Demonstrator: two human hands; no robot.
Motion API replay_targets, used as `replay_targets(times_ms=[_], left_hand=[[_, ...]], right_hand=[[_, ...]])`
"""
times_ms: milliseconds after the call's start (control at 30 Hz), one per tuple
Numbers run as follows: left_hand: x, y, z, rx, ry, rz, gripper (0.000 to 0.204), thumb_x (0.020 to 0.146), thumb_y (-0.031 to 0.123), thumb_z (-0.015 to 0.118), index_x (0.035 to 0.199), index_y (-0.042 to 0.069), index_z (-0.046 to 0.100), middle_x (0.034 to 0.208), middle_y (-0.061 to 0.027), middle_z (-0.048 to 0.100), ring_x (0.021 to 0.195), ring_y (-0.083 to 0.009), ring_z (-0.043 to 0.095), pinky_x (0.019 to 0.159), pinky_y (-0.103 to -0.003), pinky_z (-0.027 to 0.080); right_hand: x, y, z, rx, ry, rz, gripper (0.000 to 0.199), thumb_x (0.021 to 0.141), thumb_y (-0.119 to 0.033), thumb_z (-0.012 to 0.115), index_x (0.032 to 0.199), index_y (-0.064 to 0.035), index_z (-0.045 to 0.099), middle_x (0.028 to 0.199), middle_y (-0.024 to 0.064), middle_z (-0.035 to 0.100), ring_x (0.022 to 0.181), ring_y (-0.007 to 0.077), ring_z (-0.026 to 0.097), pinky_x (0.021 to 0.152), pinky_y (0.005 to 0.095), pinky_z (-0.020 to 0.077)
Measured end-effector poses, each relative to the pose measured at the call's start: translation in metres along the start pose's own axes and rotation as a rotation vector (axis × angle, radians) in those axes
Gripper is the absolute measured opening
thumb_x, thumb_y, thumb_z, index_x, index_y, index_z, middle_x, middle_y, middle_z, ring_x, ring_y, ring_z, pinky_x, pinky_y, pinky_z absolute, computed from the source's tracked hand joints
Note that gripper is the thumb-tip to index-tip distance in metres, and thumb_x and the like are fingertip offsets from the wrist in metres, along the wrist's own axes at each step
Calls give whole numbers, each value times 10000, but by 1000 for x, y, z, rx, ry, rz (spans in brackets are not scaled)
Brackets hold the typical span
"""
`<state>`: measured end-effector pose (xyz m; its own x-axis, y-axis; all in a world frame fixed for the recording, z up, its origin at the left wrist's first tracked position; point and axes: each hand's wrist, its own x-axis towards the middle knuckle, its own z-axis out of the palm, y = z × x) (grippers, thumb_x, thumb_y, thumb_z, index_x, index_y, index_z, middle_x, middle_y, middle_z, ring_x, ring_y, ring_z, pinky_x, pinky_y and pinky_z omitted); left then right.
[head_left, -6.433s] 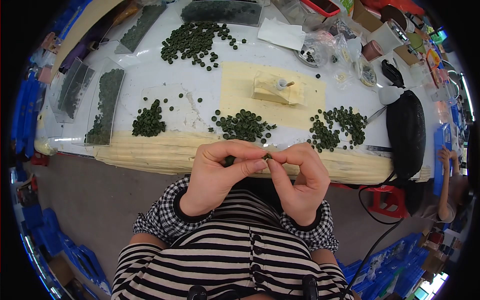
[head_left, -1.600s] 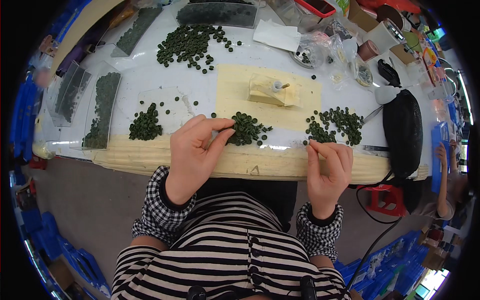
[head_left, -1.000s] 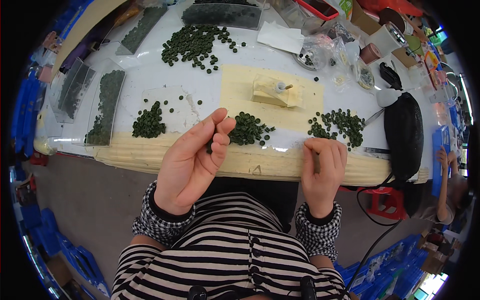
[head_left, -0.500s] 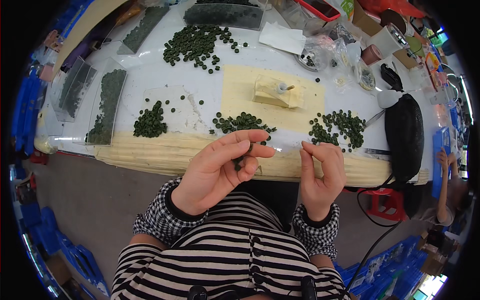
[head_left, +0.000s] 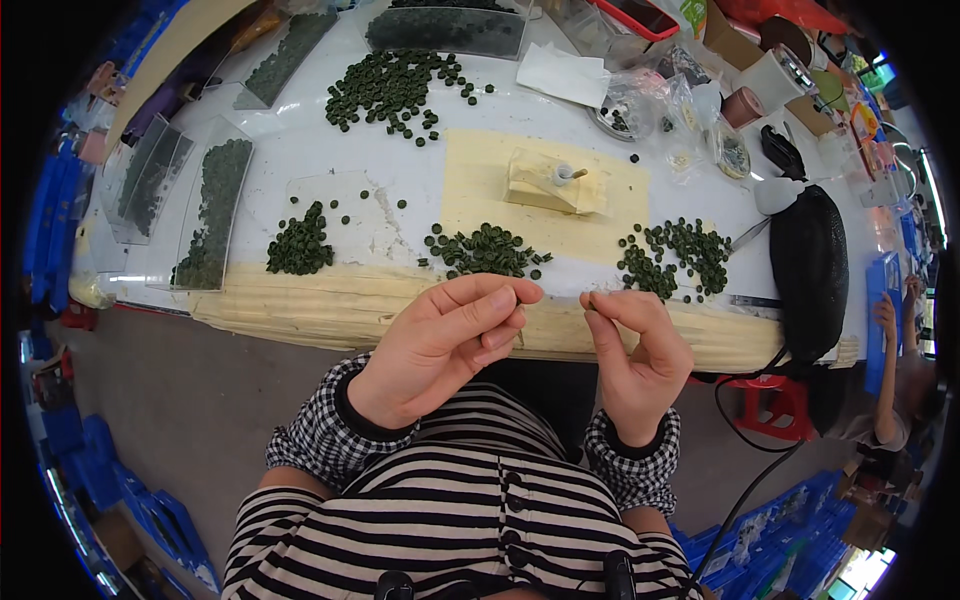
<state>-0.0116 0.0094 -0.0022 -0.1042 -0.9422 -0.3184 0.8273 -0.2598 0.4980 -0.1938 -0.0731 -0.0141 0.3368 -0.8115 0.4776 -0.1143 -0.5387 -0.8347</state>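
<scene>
Above the table's front edge, my left hand is closed, its thumb resting against the bent fingers. Small dark green round pieces showed in its curl half a second ago; the fingers hide them now. To its right, my right hand pinches a tiny dark piece between thumb and forefinger. A gap separates the two hands. Just beyond my left fingertips lies a pile of dark green round pieces. Another such pile lies beyond my right hand, and a smaller pile is at the left.
A tape-covered block with a short peg stands mid-table. Clear trays of green pieces stand at left, and a large loose pile lies at the back. A black bag-like bundle sits at right. Someone's arm shows far right.
My left fingers have curled inward and dropped slightly, covering the green pieces that showed among them. My right hand's fingertips have shifted a little left and down, and a dark piece now shows between them.
</scene>
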Motion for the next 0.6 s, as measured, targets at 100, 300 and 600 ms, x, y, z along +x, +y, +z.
replay_targets(times_ms=[100,300,600], left_hand=[[-1,3,6,16,40,-20,241,988,135,477,1141,-12,591,919,-63,644,645,-42,414,582,-176,369],[0,3,3,39,14,-15,223,989,141,480,1127,5,591,970,-84,671,576,-21,392,563,-166,366],[1,-5,-8,7,-64,32,193,940,119,583,1097,12,617,950,-64,663,614,-20,426,537,-155,344]], right_hand=[[-2,-2,0,134,-24,103,169,728,93,702,874,8,682,822,89,683,762,194,618,697,282,466],[-1,-8,1,267,-89,180,155,746,78,694,887,18,670,851,86,666,801,177,598,736,278,448],[-3,-13,7,451,-164,329,114,791,70,664,900,39,658,887,96,654,821,149,583,761,252,445]])
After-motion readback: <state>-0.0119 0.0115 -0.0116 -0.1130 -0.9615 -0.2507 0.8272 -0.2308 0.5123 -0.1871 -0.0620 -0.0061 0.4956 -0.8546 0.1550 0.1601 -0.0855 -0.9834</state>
